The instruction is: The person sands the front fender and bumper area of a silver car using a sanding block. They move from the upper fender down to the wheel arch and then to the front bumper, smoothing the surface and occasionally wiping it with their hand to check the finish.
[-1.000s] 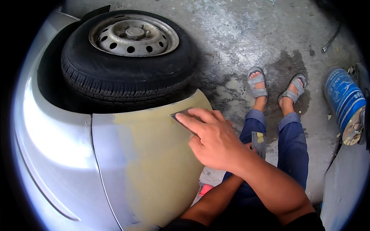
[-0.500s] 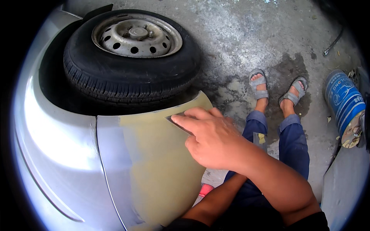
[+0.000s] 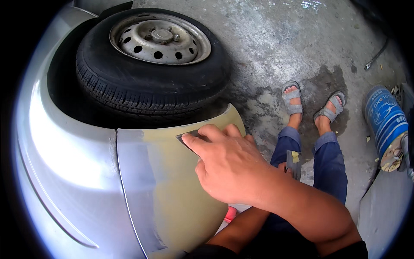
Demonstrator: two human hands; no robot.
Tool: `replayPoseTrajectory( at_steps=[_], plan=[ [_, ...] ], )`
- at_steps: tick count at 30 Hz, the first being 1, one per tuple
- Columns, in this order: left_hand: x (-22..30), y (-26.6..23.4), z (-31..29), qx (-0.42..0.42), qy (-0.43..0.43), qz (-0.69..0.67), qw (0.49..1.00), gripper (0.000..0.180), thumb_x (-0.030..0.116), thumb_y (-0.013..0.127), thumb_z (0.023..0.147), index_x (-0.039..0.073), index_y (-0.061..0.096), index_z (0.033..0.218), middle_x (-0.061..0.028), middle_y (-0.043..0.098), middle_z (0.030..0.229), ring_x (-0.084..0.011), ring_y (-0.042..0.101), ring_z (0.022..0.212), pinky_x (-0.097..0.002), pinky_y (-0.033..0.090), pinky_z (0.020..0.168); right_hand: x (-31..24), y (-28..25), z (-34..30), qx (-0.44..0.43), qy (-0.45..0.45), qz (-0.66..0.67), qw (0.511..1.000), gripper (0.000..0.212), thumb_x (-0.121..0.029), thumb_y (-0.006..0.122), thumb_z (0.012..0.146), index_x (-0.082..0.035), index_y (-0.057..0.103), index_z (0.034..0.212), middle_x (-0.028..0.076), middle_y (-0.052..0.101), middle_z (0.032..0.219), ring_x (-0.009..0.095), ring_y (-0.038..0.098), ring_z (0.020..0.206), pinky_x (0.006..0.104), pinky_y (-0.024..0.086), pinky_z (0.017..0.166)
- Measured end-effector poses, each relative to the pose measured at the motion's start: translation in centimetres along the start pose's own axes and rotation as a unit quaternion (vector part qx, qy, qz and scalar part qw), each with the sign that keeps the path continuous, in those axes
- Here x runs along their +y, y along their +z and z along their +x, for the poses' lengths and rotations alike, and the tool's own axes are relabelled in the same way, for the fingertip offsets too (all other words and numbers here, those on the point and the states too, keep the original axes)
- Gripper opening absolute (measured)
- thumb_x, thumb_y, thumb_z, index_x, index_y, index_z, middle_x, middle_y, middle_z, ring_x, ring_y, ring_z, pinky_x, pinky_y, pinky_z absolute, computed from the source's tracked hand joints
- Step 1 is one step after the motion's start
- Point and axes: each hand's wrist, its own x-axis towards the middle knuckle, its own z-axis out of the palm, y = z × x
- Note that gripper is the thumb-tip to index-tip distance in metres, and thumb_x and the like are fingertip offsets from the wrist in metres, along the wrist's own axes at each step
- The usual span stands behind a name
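My right hand is closed on a dark, thin putty spreader, its edge against the upper part of a car's bumper corner. That corner is coated with smooth yellowish putty, shading to grey on its left. Beneath my right forearm, my left arm crosses over to the right. Only the fingertips of my left hand show, closed on a flat grey putty plate bearing a dab of yellow putty. My right forearm hides the rest of that hand.
A tyre on a steel rim sits in the wheel arch just beyond the bumper. Silver bodywork curves along the left. At right stands a blue can with putty-smeared end. My sandalled feet rest on concrete.
My right hand has slid left and slightly down along the bumper with the spreader. My left fingertips now show at the putty plate, which sits slightly lower. The view has shifted a little.
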Motion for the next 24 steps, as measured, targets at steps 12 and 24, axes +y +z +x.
replayPoseTrajectory(
  at_steps=[12,24],
  plan=[
    [0.9,-1.1,0.1,-0.059,-0.002,-0.029,0.998,0.026,0.026,0.053,0.096,0.013,0.052,0.119,-0.0166,0.070,0.084,-0.0408,0.067,0.077,-0.0522,0.050,0.070,-2.9,0.6,-1.4,0.010,-0.033,-0.023,0.999,0.055,-0.021,0.058,0.087,-0.012,0.050,0.141,0.014,0.046,0.138,0.037,0.047,0.115,0.0518,0.043,0.088],
    [0.5,-0.4,0.2,-0.052,0.000,-0.021,0.998,0.027,0.028,0.052,0.097,0.012,0.051,0.119,-0.0149,0.071,0.085,-0.0406,0.066,0.078,-0.0524,0.050,0.071,-2.9,1.0,-1.2,0.019,-0.017,0.022,0.999,0.052,-0.023,0.057,0.090,-0.011,0.050,0.141,0.014,0.047,0.135,0.037,0.045,0.115,0.0520,0.043,0.085]
  ],
)
